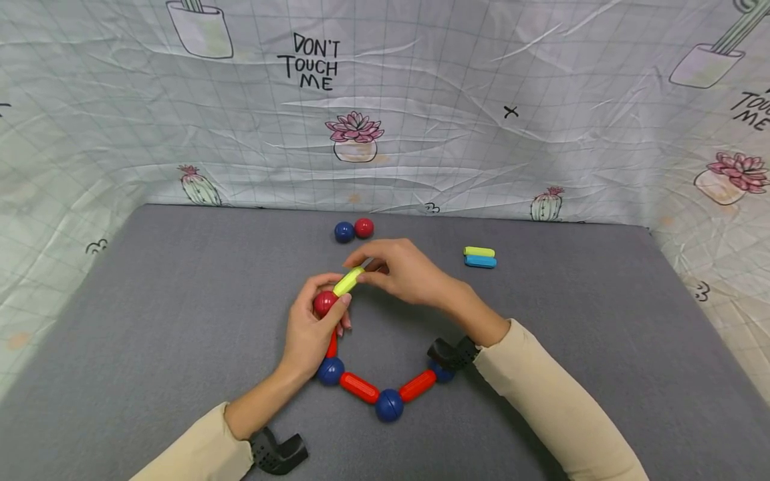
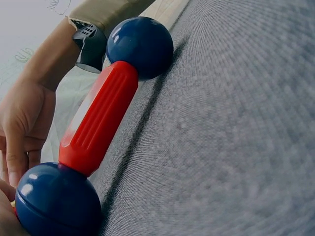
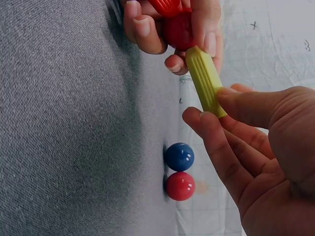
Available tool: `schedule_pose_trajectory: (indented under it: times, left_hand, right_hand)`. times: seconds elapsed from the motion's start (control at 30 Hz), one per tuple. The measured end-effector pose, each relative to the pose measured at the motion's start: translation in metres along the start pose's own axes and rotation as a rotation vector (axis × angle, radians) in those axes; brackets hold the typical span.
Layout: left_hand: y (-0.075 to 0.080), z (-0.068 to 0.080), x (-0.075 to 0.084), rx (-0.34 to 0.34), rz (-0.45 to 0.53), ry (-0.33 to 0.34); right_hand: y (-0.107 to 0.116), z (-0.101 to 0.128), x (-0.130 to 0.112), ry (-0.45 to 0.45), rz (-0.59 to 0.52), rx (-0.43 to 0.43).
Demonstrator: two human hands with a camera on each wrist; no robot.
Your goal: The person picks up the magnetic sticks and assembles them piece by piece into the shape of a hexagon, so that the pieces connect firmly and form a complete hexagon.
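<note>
Your left hand, mid-frame, curls round the red ball. Your right hand, just to its upper right, pinches the yellow rod w/ thumb & fingertips, rod end touching the ball.

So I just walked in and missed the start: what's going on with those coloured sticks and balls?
A person is joining toy rods and balls on a grey mat. The left hand grips a red ball at the top of a chain of red rods and blue balls. The right hand pinches a yellow-green rod whose end meets that red ball. Farther back lie a loose ball pair and two spare rods.
</note>
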State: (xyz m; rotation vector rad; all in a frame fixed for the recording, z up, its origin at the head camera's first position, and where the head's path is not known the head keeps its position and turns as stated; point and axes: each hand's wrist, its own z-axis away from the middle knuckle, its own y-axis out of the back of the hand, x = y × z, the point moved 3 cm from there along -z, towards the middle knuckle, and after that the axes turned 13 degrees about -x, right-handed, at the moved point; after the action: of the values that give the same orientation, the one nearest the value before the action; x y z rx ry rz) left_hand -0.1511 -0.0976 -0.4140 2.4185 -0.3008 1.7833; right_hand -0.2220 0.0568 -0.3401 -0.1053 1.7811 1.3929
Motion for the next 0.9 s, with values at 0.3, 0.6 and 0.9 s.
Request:
schedule_pose_trajectory:
  times: [0.3,0.6,0.9]
  left_hand:
    - [-0.001,0.001,0.005,0.019,-0.027,0.023]
    - [-0.008,0.002,0.031,0.045,-0.067,0.025]
    - [-0.008,0.003,0.029,0.054,-0.079,0.009]
  right_hand:
    - [0.003,0.001,-0.001,0.011,-0.028,-0.055]
    - [0.02,0.002,0.022,-0.133,-0.008,0.046]
    - [0.023,-0.016,0.044,-0.245,0.045,0.059]
